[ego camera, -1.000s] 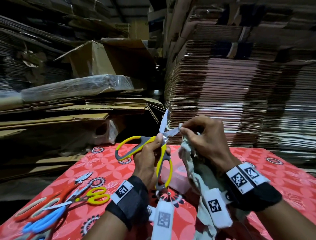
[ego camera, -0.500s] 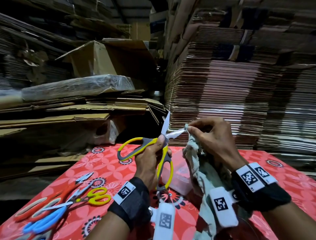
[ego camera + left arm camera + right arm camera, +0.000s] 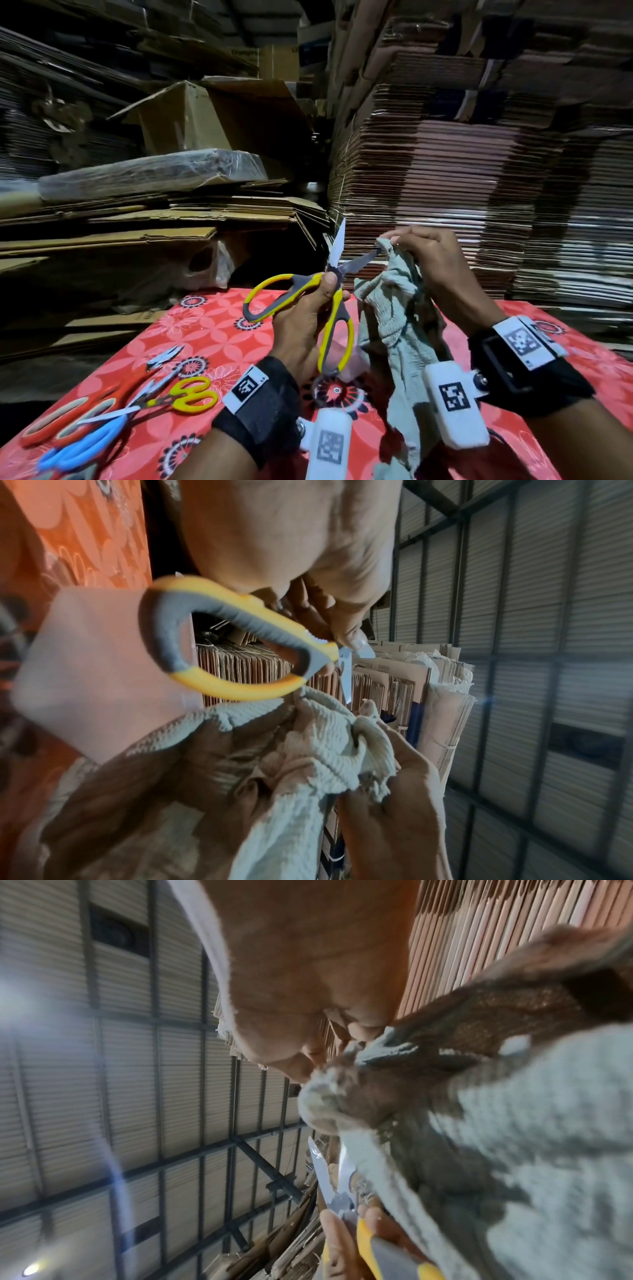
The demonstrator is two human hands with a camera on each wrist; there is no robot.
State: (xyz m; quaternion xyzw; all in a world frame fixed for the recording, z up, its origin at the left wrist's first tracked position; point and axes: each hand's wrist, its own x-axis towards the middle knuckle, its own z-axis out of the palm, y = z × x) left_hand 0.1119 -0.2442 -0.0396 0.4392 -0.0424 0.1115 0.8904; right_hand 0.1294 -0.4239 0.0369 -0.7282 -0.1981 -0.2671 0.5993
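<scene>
1. Yellow-handled scissors [image 3: 334, 270], one pair, are held above the red table [image 3: 205, 329] at the centre of the head view; three more lie at 8 o'clock: orange pair [image 3: 51, 425], blue pair [image 3: 78, 448], small yellow pair [image 3: 191, 399]; one cloth [image 3: 394, 308]; left hand [image 3: 301, 322] grips near the pivot, thumb pressed on top; blades spread, one toward 12 o'clock, the other toward 2 o'clock with its tip at the cloth; handles toward 7 o'clock; right hand [image 3: 442, 270] pinches the cloth's top fold.
2. Left wrist view: one handle loop of the scissors [image 3: 240, 692] sits at 9 o'clock; left hand [image 3: 291, 534] has fingers curled round the shank; cloth [image 3: 308, 750] is bunched at 6 o'clock in the right hand [image 3: 394, 818].
3. Right wrist view: two blades of the scissors [image 3: 320, 1175], slightly apart, point toward 12 o'clock; right hand [image 3: 308, 961] pinches the cloth [image 3: 514, 1150] between thumb and fingertip.
</scene>
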